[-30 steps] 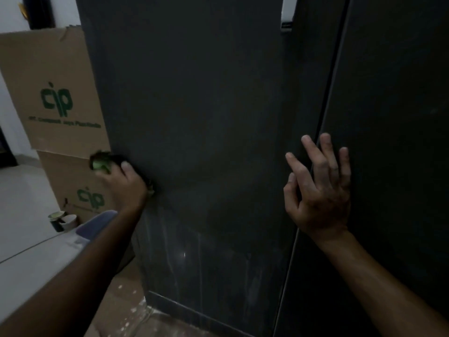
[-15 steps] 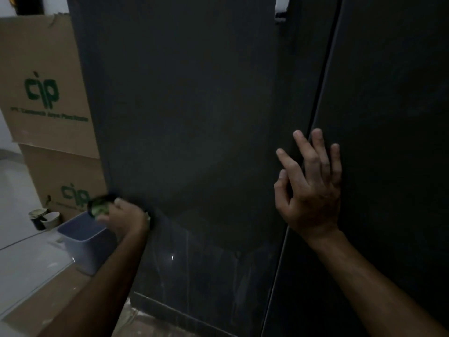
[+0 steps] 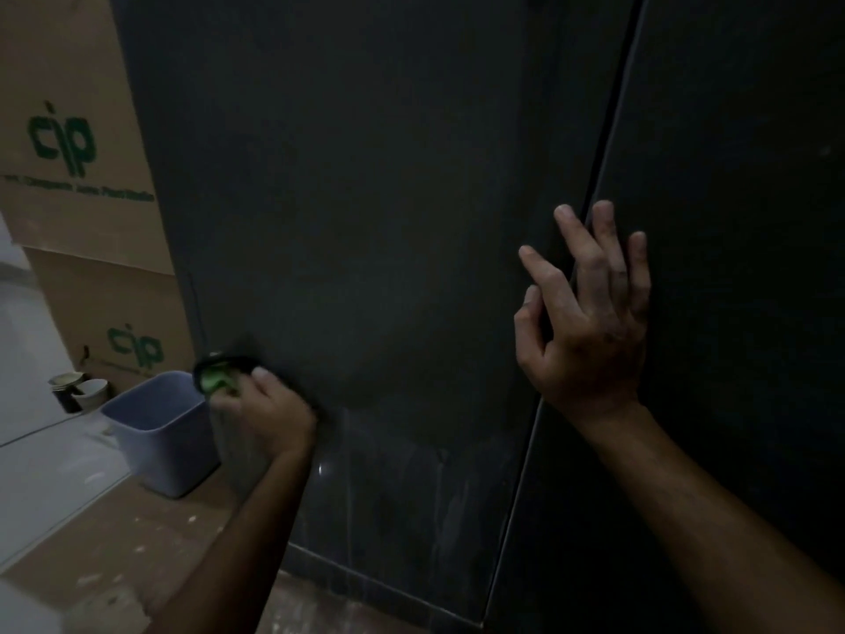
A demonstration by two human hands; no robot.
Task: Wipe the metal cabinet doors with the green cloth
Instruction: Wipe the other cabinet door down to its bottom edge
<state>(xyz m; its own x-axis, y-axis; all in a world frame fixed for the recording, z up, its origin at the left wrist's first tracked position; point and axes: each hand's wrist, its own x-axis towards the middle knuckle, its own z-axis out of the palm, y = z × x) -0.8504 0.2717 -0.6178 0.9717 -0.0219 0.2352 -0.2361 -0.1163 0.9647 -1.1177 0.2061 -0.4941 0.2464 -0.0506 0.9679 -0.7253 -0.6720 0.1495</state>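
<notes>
Gripping green cloth [image 3: 218,379], left hand [image 3: 270,411] curls fingers round bunched wad, pressing it on left cabinet door [image 3: 366,199] near outer edge. Cloth pokes out at 10 o'clock from knuckles. Streaky unwiped band lies at 4 o'clock, low. Right hand [image 3: 590,322], fingers spread, holds nothing, braces across door seam, farther from streaks.

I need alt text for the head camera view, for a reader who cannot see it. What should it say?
A person's left hand holds a green cloth against the left edge of a dark metal cabinet door, low down. The right hand rests with spread fingers at the seam to the next door. Printed cardboard boxes and a pale plastic bin stand at left.
</notes>
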